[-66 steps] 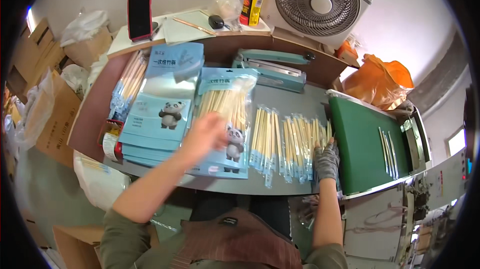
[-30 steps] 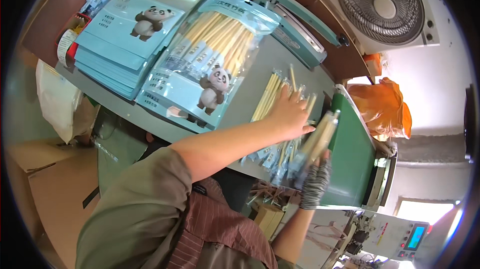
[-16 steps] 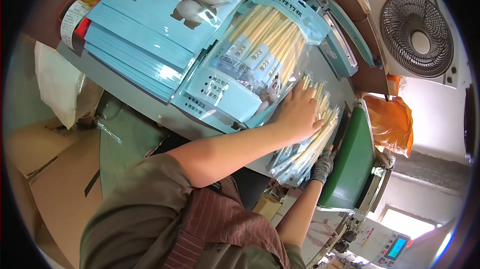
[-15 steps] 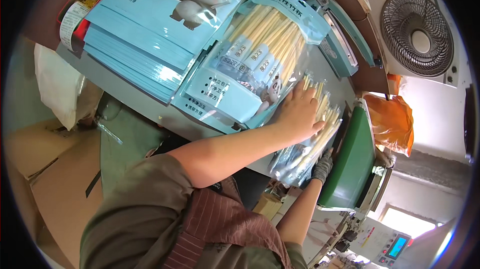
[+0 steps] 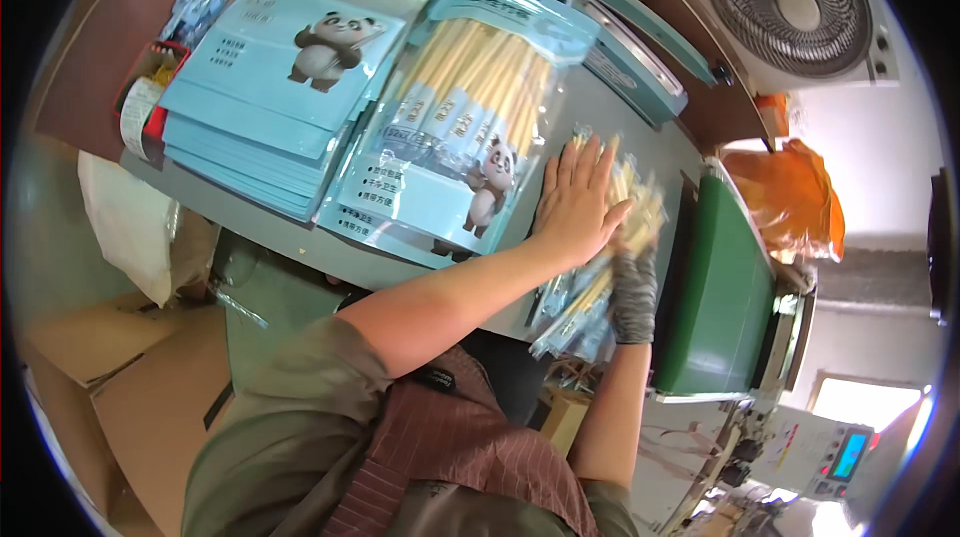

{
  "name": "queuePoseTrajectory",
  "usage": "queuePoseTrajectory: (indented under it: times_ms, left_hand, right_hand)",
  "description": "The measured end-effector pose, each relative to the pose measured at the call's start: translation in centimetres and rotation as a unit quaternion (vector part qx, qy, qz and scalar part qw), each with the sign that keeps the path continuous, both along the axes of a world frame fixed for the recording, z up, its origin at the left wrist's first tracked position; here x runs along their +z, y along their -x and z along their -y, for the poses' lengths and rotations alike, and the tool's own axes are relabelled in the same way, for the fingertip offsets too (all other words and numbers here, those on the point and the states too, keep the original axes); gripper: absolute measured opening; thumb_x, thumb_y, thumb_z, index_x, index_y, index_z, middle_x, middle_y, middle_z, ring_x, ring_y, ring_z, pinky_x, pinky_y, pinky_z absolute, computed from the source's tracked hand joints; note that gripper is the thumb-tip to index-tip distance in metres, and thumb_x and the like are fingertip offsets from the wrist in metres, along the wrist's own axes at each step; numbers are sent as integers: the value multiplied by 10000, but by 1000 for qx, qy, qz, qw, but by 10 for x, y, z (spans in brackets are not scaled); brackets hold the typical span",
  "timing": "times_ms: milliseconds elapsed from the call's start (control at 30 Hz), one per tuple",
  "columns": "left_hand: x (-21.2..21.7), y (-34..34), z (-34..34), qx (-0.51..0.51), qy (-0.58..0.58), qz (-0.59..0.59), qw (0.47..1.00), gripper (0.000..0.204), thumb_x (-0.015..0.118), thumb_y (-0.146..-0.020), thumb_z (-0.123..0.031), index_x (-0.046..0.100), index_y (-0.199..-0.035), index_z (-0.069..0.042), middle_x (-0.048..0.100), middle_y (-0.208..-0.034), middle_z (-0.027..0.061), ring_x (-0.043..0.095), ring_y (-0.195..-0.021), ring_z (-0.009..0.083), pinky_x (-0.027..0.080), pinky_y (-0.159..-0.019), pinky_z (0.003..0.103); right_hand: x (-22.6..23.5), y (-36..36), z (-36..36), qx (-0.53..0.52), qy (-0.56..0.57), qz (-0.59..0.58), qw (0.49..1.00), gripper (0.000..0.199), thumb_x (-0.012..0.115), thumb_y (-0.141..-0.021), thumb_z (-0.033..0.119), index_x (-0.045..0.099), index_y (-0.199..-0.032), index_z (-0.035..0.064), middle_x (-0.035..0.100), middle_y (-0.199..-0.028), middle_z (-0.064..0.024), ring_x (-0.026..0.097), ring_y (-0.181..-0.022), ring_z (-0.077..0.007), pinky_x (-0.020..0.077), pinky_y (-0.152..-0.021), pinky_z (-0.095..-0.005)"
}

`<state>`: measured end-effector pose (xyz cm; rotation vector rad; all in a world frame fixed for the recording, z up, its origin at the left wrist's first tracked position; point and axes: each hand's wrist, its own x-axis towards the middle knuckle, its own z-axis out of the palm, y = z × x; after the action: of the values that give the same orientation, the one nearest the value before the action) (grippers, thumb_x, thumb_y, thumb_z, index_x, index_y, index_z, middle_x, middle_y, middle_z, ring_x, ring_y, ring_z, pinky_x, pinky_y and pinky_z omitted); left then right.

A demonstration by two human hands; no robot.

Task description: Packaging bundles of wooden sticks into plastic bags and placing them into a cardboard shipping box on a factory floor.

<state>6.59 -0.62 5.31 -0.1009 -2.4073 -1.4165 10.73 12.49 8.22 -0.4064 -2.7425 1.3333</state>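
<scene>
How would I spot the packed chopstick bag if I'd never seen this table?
Start with the grey table and find the person's left hand. Just to its left lies a light-blue bag. Unlike the flat blue bags stacked on its left, this one is filled: pale chopsticks show through its clear front.

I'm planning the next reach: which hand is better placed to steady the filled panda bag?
Probably the left hand: it is right beside the filled bag, fingers extended. The right hand is farther off, at the right side of the loose wrapped chopsticks, nearer the green belt.
</scene>
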Motion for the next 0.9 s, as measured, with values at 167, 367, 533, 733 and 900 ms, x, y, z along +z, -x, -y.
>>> queuePoseTrajectory:
  times_ms: [167, 367, 533, 733, 900]
  left_hand:
    - [6, 9, -2, 10, -16, -28, 999, 734, 377, -871, -497, 139, -1371, -16, 133, -1420, 200, 103, -1304, 397, 104, -1046, 493]
    - [14, 27, -11, -49, -250, 107, 961, 757, 342, -875, -518, 134, -1363, 21, 126, -1414, 233, 91, -1313, 390, 122, -1063, 428]
    - [-8, 34, -1, -22, -3, 84, 996, 785, 503, -814, -445, 172, -1354, 18, 141, -1417, 217, 136, -1303, 392, 160, -1060, 423]
    - [4, 55, -11, 30, -58, 91, 994, 744, 566, -771, -377, 239, -1341, -28, 181, -1408, 201, 182, -1287, 395, 190, -1035, 474]
    - [14, 68, -28, 57, 118, 163, 978, 634, 533, -776, -214, 271, -1328, -43, 366, -1299, 198, 340, -1202, 367, 298, -941, 515]
  right_hand:
    - [9, 7, -17, 26, 165, 43, 985, 603, 522, -850, 157, 232, -1365, 37, 498, -1158, -130, 540, -948, -184, 451, -828, -291]
    - [-16, 10, 3, 68, -374, -205, 902, 688, 602, -797, 259, 261, -1358, 53, 471, -1183, -144, 522, -977, -193, 433, -824, -289]
    - [-26, 29, -48, 14, 148, -19, 989, 587, 602, -812, 216, 355, -1328, 88, 508, -787, -33, 447, -628, -109, 409, -564, -230]
    - [-17, 29, -7, 35, -54, -131, 989, 633, 561, -830, 248, 273, -1339, 4, 394, -1292, -203, 418, -1163, -266, 330, -967, -311]
    - [-26, 33, -13, 64, 25, -120, 990, 704, 601, -810, 275, 237, -1353, 12, 352, -1320, -217, 348, -1229, -291, 275, -1012, -320]
